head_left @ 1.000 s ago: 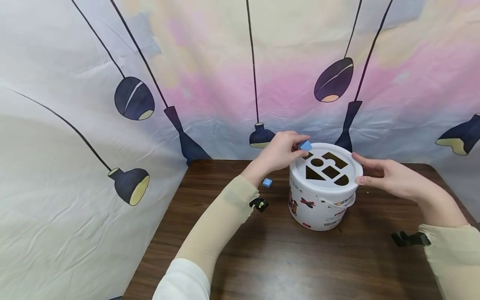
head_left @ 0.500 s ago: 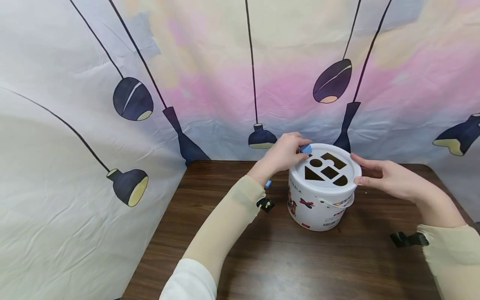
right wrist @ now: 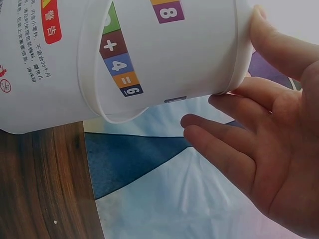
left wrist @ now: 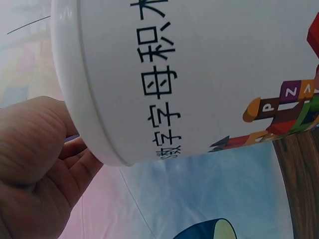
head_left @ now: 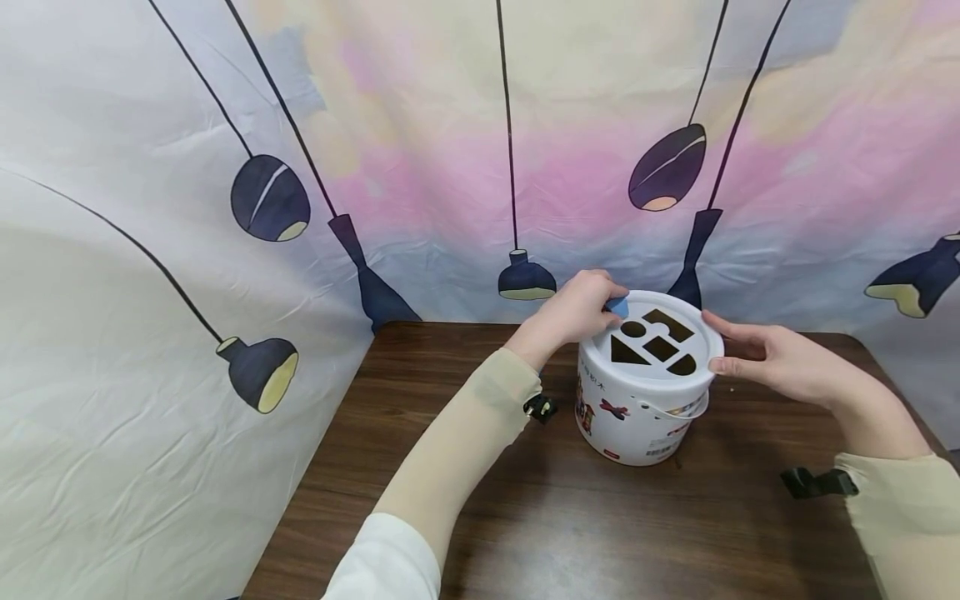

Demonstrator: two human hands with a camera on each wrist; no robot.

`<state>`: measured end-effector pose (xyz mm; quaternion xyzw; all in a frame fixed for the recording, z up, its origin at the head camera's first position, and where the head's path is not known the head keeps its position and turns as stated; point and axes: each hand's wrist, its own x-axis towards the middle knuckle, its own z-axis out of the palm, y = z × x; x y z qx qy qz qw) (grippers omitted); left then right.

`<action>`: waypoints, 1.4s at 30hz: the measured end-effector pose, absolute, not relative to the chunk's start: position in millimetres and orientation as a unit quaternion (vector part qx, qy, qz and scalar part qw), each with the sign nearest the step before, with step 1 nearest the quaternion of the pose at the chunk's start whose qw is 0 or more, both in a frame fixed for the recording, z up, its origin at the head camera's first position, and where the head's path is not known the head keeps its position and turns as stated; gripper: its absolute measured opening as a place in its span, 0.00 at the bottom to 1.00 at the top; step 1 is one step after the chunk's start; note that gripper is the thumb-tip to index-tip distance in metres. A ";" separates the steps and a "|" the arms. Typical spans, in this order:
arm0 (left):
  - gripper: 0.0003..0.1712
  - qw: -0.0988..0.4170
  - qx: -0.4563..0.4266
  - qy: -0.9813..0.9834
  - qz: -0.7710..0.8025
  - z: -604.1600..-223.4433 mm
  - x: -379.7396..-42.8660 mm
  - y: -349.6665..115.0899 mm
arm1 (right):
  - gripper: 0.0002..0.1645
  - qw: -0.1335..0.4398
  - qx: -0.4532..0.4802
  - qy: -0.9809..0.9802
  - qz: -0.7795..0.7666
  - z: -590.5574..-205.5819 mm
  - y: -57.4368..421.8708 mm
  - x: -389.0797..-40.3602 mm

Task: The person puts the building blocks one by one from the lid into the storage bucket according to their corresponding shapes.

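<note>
A white toy-block bucket [head_left: 633,425] stands upright on the table, its lid [head_left: 603,350] cut with several shaped holes. My left hand [head_left: 573,310] pinches a small blue block [head_left: 617,307] between thumb and fingers, at the lid's far left edge. That hand hides part of the lid there and most of the block. In the left wrist view the bucket's rim covers the fingertips and the block. On the opposite side, my right hand [head_left: 787,358] steadies the lid's rim with thumb and fingertips spread along it. Its other fingers stretch out loosely, as the right wrist view shows.
The bucket's thin handle [head_left: 693,408] hangs down its front right side. Dark wood tabletop [head_left: 600,533] extends in front of it. A cloth backdrop [head_left: 420,125] painted with lamps hangs behind the table's far edge.
My left hand has moved slightly right and down, bringing the blue block lower against the lid. A second small blue block on the table is now hidden by my left arm. My right hand stays.
</note>
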<state>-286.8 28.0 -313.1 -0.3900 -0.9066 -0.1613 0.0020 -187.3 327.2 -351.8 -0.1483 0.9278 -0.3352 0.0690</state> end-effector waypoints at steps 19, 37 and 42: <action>0.21 0.019 -0.360 -0.927 -0.101 -311.9 -280.5 38.0 | 0.49 0.071 -0.156 0.924 -0.343 -352.5 327.4 -186.6; 0.26 0.004 -0.364 -0.922 -0.135 -312.5 -284.0 32.1 | 0.49 0.068 -0.155 0.925 -0.340 -352.7 326.6 -185.8; 0.25 0.018 -0.380 -0.912 -0.155 -315.2 -285.5 27.1 | 0.49 0.069 -0.152 0.928 -0.334 -352.6 327.6 -186.2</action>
